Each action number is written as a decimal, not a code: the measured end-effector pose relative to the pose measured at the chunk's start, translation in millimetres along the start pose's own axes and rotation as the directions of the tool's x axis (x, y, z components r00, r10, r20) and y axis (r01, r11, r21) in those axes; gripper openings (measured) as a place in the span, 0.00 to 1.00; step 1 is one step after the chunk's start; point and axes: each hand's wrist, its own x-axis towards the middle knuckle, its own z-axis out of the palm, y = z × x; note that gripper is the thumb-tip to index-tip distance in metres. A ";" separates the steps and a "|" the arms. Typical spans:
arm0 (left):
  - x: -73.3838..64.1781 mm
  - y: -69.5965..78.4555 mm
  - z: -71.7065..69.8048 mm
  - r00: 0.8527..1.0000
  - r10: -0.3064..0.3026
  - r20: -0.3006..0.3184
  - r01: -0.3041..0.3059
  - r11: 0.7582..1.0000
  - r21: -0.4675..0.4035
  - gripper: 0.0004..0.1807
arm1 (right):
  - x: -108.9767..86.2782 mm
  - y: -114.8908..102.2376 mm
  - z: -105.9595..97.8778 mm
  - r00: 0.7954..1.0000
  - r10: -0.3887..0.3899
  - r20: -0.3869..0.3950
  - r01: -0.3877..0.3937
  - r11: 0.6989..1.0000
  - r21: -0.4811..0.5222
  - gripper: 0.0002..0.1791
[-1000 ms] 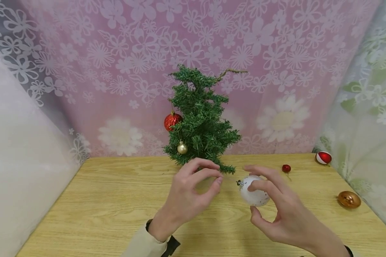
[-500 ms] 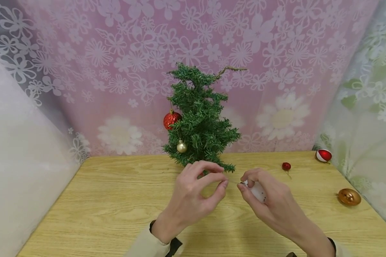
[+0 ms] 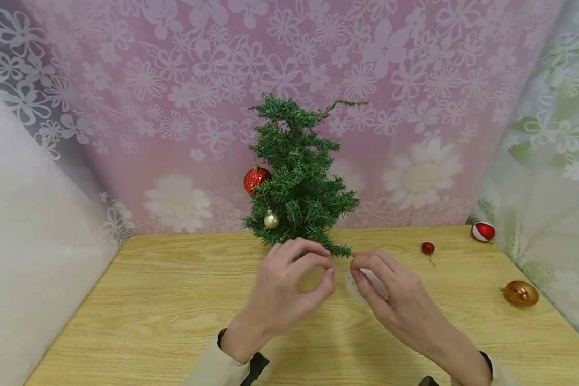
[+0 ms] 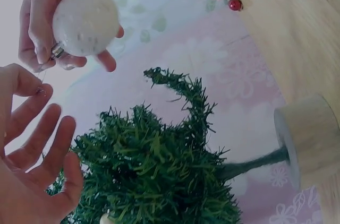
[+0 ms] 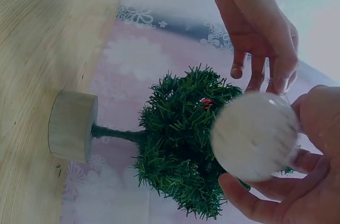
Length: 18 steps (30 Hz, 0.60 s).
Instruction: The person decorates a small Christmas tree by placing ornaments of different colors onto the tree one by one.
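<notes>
My right hand [image 3: 400, 300] holds a white Christmas bauble [image 4: 85, 22] with silvery specks, its thumb and fingers at the small metal cap [image 4: 57, 50]. In the head view most of the bauble is behind those fingers. Just left of it, my left hand [image 3: 287, 292] pinches a thin thread between thumb and index finger, the other fingers loosely spread. The thread runs toward the cap and barely shows. Behind both hands stands a small green Christmas tree [image 3: 299, 182]. A red bauble [image 3: 256, 179] and a small gold bauble [image 3: 271, 220] hang on its left side.
On the right of the wooden table [image 3: 173, 300] lie a small dark red bauble [image 3: 428, 247], a red and white bauble [image 3: 483, 231] and a copper-coloured ornament [image 3: 521, 294]. The tree has a round wooden base [image 5: 73, 126]. A pink flowered curtain [image 3: 212, 107] hangs behind.
My right hand has turned and shifted left with the white bauble, its fingers going from around the ball to the cap. My left hand moved slightly right, then back.
</notes>
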 end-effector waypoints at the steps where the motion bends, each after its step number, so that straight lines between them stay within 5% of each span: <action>1: 0.0 -0.7 -1.1 1.000 -0.006 0.011 0.006 1.000 0.007 0.03 | 0.9 -0.1 0.6 1.000 0.000 -0.003 0.000 1.000 0.000 0.06; 9: 1.1 -2.4 -10.9 0.999 -0.026 0.033 0.023 0.997 0.080 0.03 | 10.5 0.7 11.9 0.990 -0.085 -0.111 0.088 0.996 0.017 0.14; 15: 0.8 -1.5 -14.8 0.999 -0.024 0.034 0.020 0.993 0.120 0.04 | 16.8 -3.7 14.9 0.987 -0.084 -0.137 0.089 0.996 0.027 0.15; 18: 0.6 -1.0 -15.8 1.000 0.000 0.025 -0.005 0.978 0.207 0.02 | 19.4 -5.6 15.5 0.987 -0.074 -0.144 0.077 0.997 0.014 0.17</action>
